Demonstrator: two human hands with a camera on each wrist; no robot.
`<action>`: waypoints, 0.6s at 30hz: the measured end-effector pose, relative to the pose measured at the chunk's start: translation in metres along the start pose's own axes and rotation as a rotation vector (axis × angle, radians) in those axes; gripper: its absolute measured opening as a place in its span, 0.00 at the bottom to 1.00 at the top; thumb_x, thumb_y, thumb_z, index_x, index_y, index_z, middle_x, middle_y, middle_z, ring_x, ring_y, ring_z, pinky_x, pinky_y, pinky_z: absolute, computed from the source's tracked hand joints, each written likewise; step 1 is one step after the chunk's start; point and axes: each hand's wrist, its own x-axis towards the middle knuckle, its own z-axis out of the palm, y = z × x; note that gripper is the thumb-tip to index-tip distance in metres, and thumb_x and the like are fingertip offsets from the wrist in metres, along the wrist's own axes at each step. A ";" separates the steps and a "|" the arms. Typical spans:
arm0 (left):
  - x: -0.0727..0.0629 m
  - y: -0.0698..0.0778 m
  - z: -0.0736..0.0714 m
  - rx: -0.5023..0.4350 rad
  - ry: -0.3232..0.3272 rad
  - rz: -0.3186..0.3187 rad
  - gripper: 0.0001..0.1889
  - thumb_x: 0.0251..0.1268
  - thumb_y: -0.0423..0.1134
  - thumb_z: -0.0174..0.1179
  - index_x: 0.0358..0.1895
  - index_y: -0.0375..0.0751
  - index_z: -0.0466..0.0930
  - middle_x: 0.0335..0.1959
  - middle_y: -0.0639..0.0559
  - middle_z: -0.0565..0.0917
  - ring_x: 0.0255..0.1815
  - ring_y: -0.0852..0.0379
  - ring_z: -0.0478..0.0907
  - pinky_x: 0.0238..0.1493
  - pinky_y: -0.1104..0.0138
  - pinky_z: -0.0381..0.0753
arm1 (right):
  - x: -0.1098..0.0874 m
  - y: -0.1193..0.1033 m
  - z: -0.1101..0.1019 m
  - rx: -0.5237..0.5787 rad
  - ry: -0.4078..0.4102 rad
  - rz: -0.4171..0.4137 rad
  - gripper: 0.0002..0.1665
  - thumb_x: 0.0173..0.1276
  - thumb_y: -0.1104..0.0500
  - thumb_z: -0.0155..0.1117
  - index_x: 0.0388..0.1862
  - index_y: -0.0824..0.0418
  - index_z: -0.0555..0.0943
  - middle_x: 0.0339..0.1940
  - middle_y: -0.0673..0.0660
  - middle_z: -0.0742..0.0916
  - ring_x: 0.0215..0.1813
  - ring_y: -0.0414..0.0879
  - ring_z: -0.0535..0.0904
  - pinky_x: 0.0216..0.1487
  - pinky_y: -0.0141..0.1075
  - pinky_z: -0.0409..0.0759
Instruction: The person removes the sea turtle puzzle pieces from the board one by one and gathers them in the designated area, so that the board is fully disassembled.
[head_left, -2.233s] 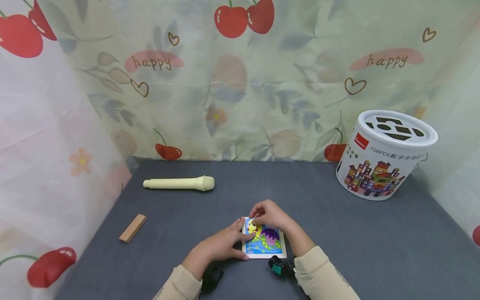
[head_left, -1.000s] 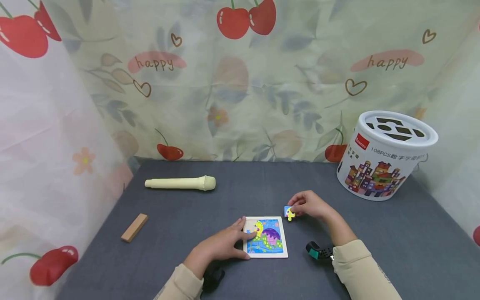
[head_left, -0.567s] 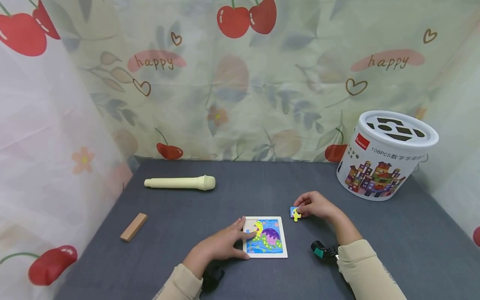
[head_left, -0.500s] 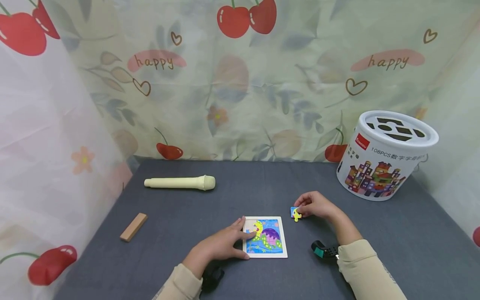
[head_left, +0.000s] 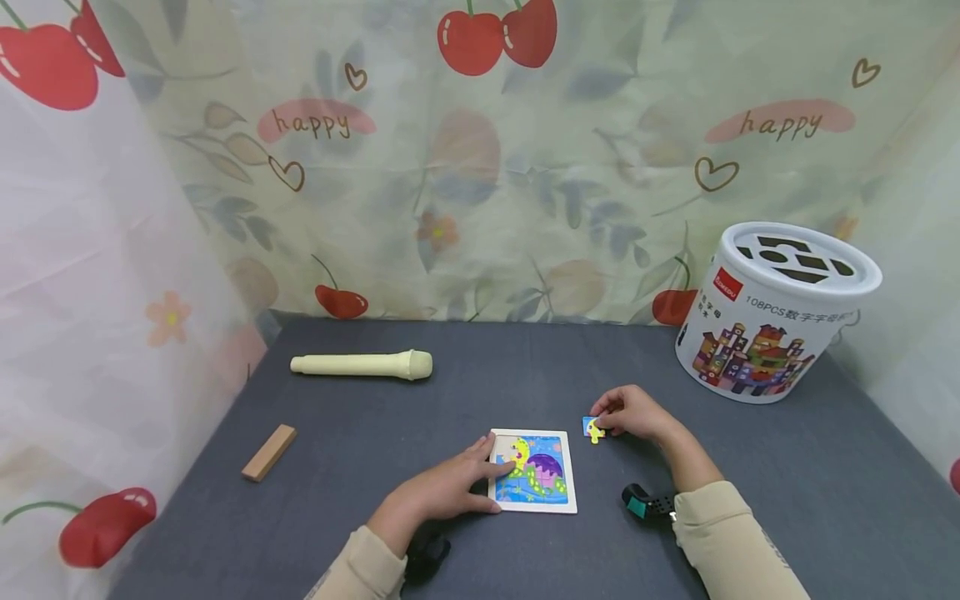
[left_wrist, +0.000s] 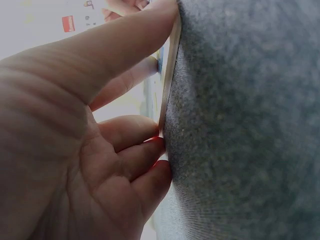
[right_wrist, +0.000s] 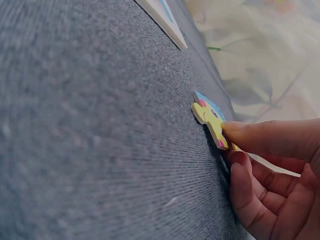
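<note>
While a large white lidded bucket (head_left: 753,333) is set well beyond and to the right of the square, pale-rimmed wooden puzzle tray (head_left: 568,473), that tray is touched along its left side by the left hand (head_left: 453,485), fingers spread wide, presumably so that sliding is prevented. Just off the tray's far right corner, a small blue-and-yellow jigsaw piece (right_wrist: 214,121) is pinched by the thumb and fingers of the right hand (head_left: 636,413), apparently near one edge so that its face is left visible. That face is marked with pink patches and a dark eye; its yellow knob is rounded.
</note>
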 end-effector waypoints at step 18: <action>0.002 0.001 0.000 -0.012 -0.018 -0.015 0.31 0.60 0.47 0.62 0.67 0.55 0.66 0.76 0.43 0.46 0.77 0.47 0.43 0.71 0.50 0.54 | 0.000 0.002 0.001 0.007 0.032 0.008 0.08 0.60 0.69 0.62 0.38 0.72 0.80 0.31 0.57 0.82 0.29 0.42 0.74 0.31 0.33 0.77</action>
